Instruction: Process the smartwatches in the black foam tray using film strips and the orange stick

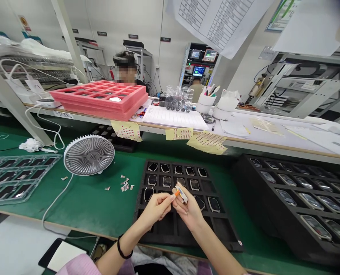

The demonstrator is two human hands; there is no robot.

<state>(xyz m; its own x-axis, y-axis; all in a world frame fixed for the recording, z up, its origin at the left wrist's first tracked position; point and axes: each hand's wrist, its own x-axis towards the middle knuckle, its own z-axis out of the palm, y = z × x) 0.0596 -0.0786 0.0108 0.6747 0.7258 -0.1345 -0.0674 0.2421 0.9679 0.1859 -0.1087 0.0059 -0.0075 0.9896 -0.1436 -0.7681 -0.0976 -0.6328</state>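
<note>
My right hand is closed around a small silver watch case, held tilted above the black foam tray. Part of the case is hidden by my fingers. Pinched in the fingertips of my left hand is a small orange strip at the side of the case; whether it is attached there I cannot tell. Below both hands, several square watch cases with dark faces, such as one watch case, sit in the tray's pockets.
A round fan stands at left, with small silver-white pieces scattered beside it. Far left lies a clear tray of dark screens. Stacked black foam trays of watches rise at right. Red foam trays occupy the shelf; a person sits behind it.
</note>
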